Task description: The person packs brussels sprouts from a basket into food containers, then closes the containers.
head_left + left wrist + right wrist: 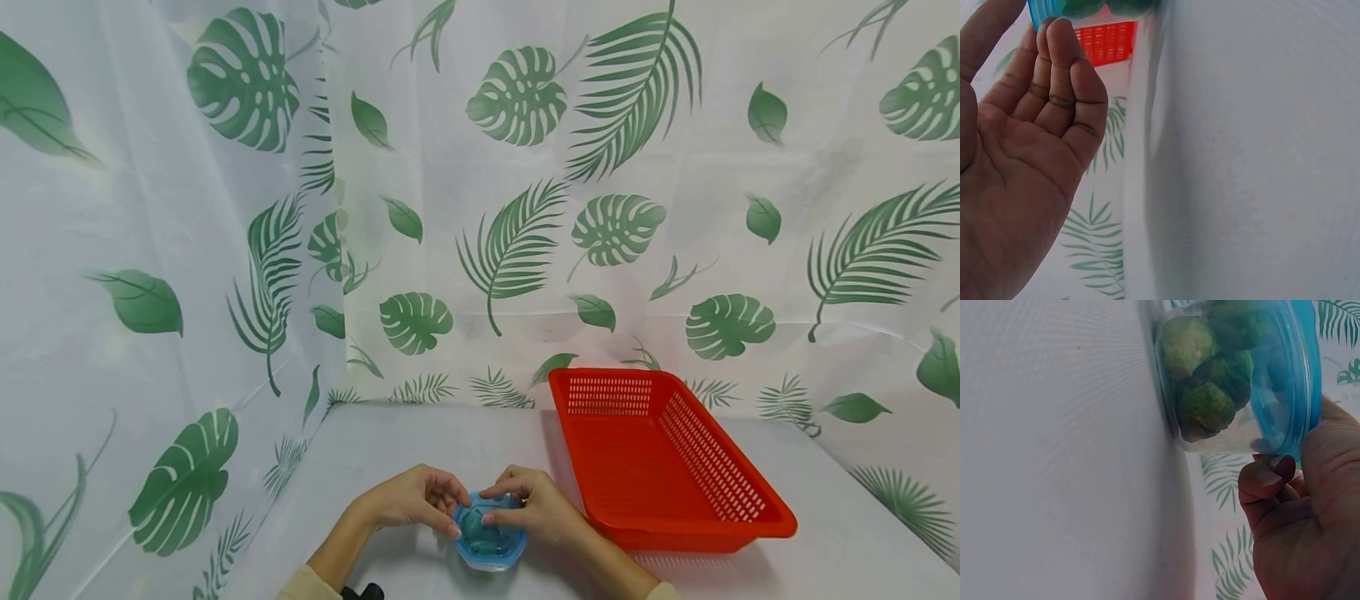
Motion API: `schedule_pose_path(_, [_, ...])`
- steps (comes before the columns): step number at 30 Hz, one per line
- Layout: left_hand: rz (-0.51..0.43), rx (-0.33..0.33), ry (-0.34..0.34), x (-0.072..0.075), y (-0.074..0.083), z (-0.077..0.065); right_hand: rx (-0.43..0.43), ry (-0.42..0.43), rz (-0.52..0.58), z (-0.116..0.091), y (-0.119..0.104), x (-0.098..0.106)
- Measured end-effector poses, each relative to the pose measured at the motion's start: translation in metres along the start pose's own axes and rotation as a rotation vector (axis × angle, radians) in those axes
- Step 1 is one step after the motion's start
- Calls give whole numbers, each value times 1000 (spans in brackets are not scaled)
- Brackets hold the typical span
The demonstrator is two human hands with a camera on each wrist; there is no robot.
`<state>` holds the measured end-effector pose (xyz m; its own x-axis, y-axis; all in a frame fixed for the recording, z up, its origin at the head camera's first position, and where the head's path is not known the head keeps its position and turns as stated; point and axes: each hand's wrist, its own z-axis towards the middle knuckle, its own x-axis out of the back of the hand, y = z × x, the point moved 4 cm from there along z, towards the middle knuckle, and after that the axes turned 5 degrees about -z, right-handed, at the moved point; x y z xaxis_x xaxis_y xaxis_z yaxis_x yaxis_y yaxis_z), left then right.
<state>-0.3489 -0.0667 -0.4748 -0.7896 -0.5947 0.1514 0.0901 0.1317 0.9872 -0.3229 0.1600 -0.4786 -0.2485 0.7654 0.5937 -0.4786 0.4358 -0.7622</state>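
Observation:
A small clear plastic container (pixel 1222 434) with a translucent blue lid (pixel 504 546) stands on the white surface. Through its wall I see several green Brussels sprouts (pixel 1205 407). My left hand (pixel 420 500) is at the lid's left edge, thumb on the near side and fingertips against the rim. On the other side, my right hand (pixel 536 504) pinches the lid's edge, its thumb lying over the top and its fingers curled below the rim. In the left wrist view the thumb's tip is out of frame.
A red plastic basket (pixel 637 525) with slotted sides stands to the right, close to my right forearm. Leaf-printed white sheeting (pixel 517 350) hangs behind and at the left. A small black object (pixel 365 592) shows at the bottom edge by my left sleeve.

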Motion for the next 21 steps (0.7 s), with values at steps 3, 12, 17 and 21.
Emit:
schedule_pose_path(3, [10, 3, 3, 0, 1, 0, 15, 8, -19, -1, -1, 0])
schedule_pose_path(12, [25, -3, 0, 0, 1, 0, 43, 14, -8, -2, -2, 0])
schedule_pose_path(17, [31, -8, -8, -1, 1, -1, 54, 8, -8, -3, -2, -1])
schedule_pose_path(21, [40, -9, -14, -1, 2, -2, 60, 5, -29, -2, -4, -2])
